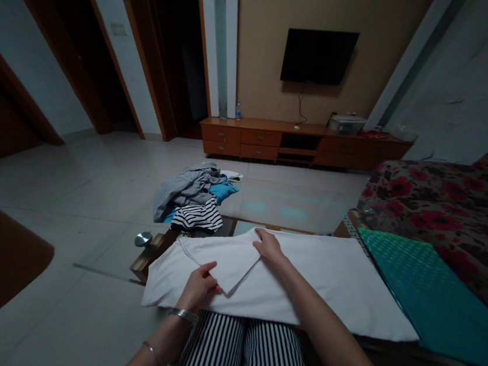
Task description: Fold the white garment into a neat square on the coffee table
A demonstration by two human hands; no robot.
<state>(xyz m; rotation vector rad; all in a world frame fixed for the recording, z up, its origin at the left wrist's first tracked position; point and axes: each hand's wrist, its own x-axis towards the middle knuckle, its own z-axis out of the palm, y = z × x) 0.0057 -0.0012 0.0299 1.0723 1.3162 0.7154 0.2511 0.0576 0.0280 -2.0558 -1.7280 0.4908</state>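
Observation:
A white shirt [316, 279] lies spread lengthwise across the low table in front of my lap. A section of it is folded over into a pointed flap near the middle. My left hand [199, 288] rests on the cloth at the near left side of this flap, thumb and forefinger apart. At the far edge of the shirt, my right hand [268, 246] has its fingers bent onto the fabric, gripping it near the flap's upper end. The fingertips of this hand are partly hidden by the cloth.
Past the table's left end is a heap of clothes: a grey garment [186, 185], a blue one [224, 190] and a striped one [199, 216]. A metallic round object [143, 239] is at the table corner. Teal fabric [438, 293] lies right, beside a floral-covered sofa [440, 199].

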